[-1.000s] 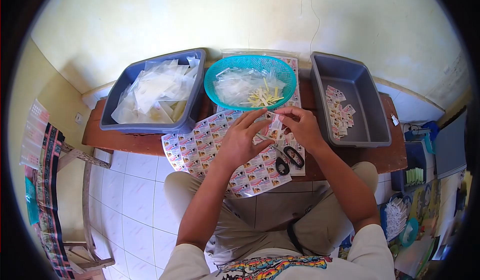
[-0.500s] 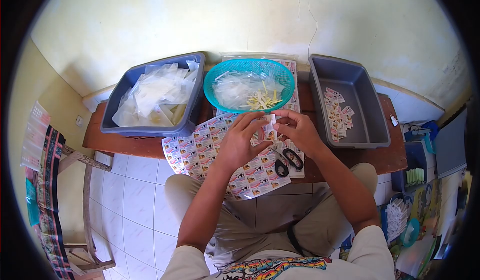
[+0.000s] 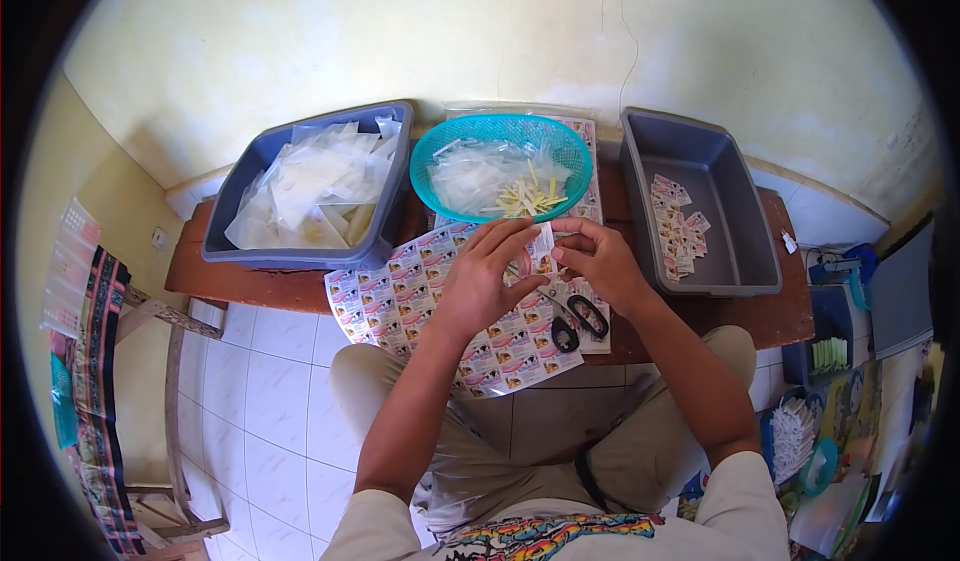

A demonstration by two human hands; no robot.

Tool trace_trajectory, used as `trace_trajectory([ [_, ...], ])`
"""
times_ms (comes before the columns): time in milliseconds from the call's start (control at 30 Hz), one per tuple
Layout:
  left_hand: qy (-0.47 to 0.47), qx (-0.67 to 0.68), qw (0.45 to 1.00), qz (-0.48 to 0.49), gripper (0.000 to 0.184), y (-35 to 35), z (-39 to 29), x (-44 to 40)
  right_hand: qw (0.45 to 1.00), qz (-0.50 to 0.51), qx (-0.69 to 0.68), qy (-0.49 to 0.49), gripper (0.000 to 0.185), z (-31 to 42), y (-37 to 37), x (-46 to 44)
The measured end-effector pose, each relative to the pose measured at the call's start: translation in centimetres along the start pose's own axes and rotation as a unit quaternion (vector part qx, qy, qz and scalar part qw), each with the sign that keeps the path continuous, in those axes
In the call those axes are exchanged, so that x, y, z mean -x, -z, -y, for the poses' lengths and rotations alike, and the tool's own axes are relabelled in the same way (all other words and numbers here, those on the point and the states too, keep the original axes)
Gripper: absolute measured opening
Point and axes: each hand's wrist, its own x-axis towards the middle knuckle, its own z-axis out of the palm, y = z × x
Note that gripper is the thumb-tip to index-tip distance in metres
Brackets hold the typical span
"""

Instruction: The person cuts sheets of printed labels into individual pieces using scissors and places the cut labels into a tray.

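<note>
A small printed paper label is pinched between the thumb and fingers of my right hand. My left hand curves around the label's left side, its thumb well apart from its fingers; whether a fingertip touches the label is hard to see. Beneath both hands lies a large sheet of printed labels, overhanging the table's front edge. Black-handled scissors rest on the sheet near my right wrist, their blades partly hidden under my hands.
Clear plastic bags fill a grey tub on the left. A turquoise basket behind my hands contains small clear packets and yellow strips. Cut labels lie in the right-hand grey tub. All stand on a brown wooden table against the wall.
The view has shifted very slightly. Both hands stay around the label in nearly the same pose; nothing has been put down or picked up.
</note>
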Motion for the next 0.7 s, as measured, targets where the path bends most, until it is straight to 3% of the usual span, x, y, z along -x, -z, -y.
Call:
trace_trajectory([
  [300, -0.013, -0.02, 1.0, -0.016, 0.068, -0.3, 0.3, 0.1, 0.999, -0.024, -0.024, -0.033, 0.038, -0.5, 0.5, 0.9],
  [367, -0.008, -0.025, 1.0, -0.016, 0.067, -0.5, 0.5, 0.5, 0.989, -0.023, 0.146, -0.021, 0.043, -0.7, 0.6, 1.6],
  [500, -0.003, -0.04, 0.999, -0.019, 0.066, -0.7, 1.4, 1.4, 0.961, 0.004, 0.278, -0.009, 0.049, -2.1, 0.3, 3.2],
  [567, -0.001, -0.043, 0.999, -0.022, 0.065, -0.7, 1.3, 1.6, 0.908, 0.029, 0.412, 0.066, 0.057, -4.0, 0.6, 3.8],
  [700, 0.002, -0.044, 0.998, -0.034, 0.064, -0.7, 1.5, 1.8, 0.856, 0.06, 0.512, 0.045, 0.062, -4.7, -0.2, 5.1],
])
